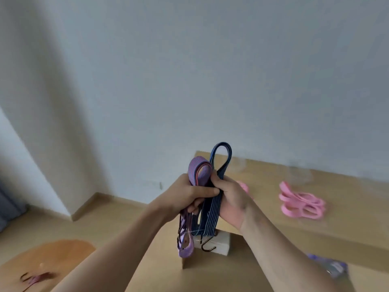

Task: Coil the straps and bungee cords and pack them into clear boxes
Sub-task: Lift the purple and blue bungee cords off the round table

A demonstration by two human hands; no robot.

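— Item one: the hands?
— Both raised together above the near left corner of the wooden table, forearms reaching in from the near edge and meeting at the middle. Left hand: fingers curled, thumb laid across the front, gripping a folded purple strap. Right hand: back of the wrist toward me, fingers wrapped round a blue striped bungee cord, thumb up against the purple loop. The two hands touch.

— Item two: how do the cords hang?
— Purple strap: loop standing above the left fist, tails drooping below it. Blue cord: a taller loop above the right hand, doubled lengths hanging down, a dark metal hook at the bottom.

— Item three: the rest of the table?
— Pink straps, loosely looped, lying flat to the right. Beyond them, at the far edge by the wall, what may be clear boxes; too blurred to be sure. A purple bundle at the near right.

— Item four: the floor?
— An orange round surface, near left, with a dark reddish strap lying on it.
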